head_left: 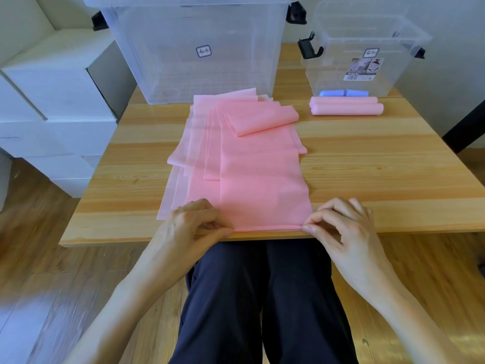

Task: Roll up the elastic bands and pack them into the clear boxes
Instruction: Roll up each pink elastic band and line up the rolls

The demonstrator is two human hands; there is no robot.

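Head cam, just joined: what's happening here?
A seated person is starting to roll the top pink band of a flat stack on the wooden table. The left hand and right hand pinch its near edge at either corner. Two pink rolls lie on the table in front of the small clear box, and blue rolls show through its wall. The large clear box stands behind the stack.

**Around the work area**

Light wooden table [367,166] in pale pine planks, standing on brown wood-plank flooring [39,245]. Stacked white boxes [52,101] at left, against a pale wall [451,19]. Dark navy trousers [262,298] below the table's near edge.
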